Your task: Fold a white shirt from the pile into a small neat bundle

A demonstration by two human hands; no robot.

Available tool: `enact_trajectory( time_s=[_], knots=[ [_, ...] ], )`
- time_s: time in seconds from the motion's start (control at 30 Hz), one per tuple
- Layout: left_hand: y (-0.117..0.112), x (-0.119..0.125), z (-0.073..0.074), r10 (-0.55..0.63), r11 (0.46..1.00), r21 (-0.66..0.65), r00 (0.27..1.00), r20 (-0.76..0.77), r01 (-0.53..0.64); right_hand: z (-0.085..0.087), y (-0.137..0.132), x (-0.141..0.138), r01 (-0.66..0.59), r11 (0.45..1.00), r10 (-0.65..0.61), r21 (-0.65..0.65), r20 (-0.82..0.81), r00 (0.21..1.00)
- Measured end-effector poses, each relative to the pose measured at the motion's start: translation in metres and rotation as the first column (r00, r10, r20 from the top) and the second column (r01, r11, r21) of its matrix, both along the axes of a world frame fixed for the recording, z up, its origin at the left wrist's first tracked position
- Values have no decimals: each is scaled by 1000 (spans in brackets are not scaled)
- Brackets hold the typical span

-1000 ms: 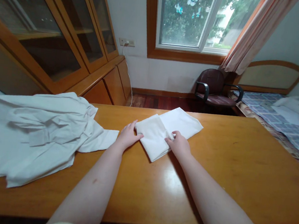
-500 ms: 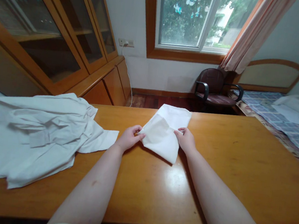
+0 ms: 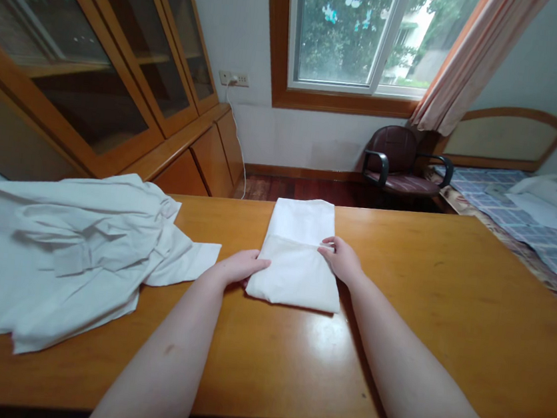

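Observation:
A folded white cloth (image 3: 296,271) lies in front of me on the wooden table (image 3: 425,333), with a fold edge running across its middle. My left hand (image 3: 246,267) grips its left side, the thumb on top and the fingers partly hidden underneath. On the opposite side, my right hand (image 3: 340,258) pinches the cloth's edge near that fold line. A crumpled white garment (image 3: 98,242) is spread over the table's left part, one sleeve-like end reaching close to my left forearm.
Beyond the table's far edge is a dark red armchair (image 3: 399,159). A glass-door cabinet (image 3: 117,76) stands at the left. To the right is a bed (image 3: 524,217) with a checked cover. A window (image 3: 363,37) with a pink curtain (image 3: 476,64) is ahead.
The white cloth has turned from a slanted position to nearly straight and lies flatter. My left hand has shifted slightly down; my right hand has barely moved.

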State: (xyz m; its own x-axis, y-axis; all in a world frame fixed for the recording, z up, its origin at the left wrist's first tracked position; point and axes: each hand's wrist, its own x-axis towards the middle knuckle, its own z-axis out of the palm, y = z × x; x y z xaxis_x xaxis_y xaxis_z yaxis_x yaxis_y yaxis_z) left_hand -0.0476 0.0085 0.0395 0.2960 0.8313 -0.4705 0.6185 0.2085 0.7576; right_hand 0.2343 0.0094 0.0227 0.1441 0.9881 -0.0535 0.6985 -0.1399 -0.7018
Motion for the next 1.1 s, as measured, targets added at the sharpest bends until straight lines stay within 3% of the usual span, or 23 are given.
enact_trajectory(
  time_s=[0.07,0.17,0.27,0.33,0.57,0.87,1.0,1.1],
  knots=[
    [0,-1,-1,84,996,-3,996,35,-84,0,1,2,-91,996,91,2,-25,996],
    [3,1,-4,221,957,152,962,162,-245,0,2,5,-157,987,158,8,-39,987],
    [8,7,-10,187,944,190,914,361,-268,-2,2,5,-170,985,171,30,-39,984],
    [12,11,-16,167,937,223,905,391,-269,-3,3,4,-134,990,136,42,-39,990],
    [19,16,-26,258,838,497,966,3,-225,1,-2,-6,202,979,-202,23,-8,979],
    [14,17,-20,350,798,562,927,-135,-220,9,-6,0,149,988,-141,-38,160,977],
    [9,15,-9,319,718,676,941,-113,-163,5,-3,4,141,989,-132,-48,153,979],
    [5,13,0,192,644,761,979,-69,-73,5,-2,6,134,989,-125,-60,132,983]
  ],
)
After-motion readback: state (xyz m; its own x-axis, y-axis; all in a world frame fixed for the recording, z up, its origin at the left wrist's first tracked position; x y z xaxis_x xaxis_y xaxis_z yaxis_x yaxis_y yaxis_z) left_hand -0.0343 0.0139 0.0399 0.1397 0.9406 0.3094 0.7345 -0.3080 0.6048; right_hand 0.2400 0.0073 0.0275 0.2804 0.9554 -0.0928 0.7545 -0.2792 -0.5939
